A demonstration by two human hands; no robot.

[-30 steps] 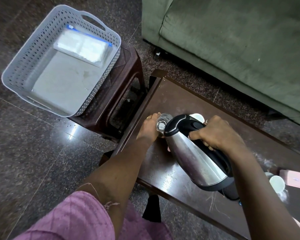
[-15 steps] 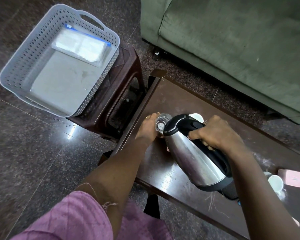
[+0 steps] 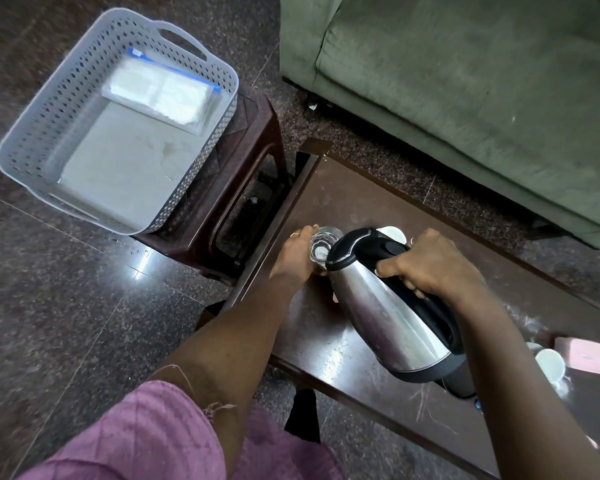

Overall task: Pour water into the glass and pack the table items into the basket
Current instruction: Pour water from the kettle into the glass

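Note:
My right hand (image 3: 430,263) grips the black handle of a steel kettle (image 3: 385,310), tilted with its spout over a clear glass (image 3: 321,245). My left hand (image 3: 293,259) is wrapped around the glass, which stands near the left end of the dark table (image 3: 343,188). A white cup (image 3: 394,233) peeks out behind the kettle lid. Another white cup (image 3: 549,363) and a pink box (image 3: 582,355) lie at the table's right. The grey perforated basket (image 3: 49,109) sits on a brown stool (image 3: 243,168) to the left and holds a clear packet (image 3: 163,93) with a blue strip.
A green sofa (image 3: 465,81) runs along the far side of the table. The kettle's black base (image 3: 459,382) stands under the tilted kettle near the table's front edge. Dark polished floor surrounds the stool and table.
Almost nothing differs. Both hands keep their hold, and the kettle stays tilted at the glass.

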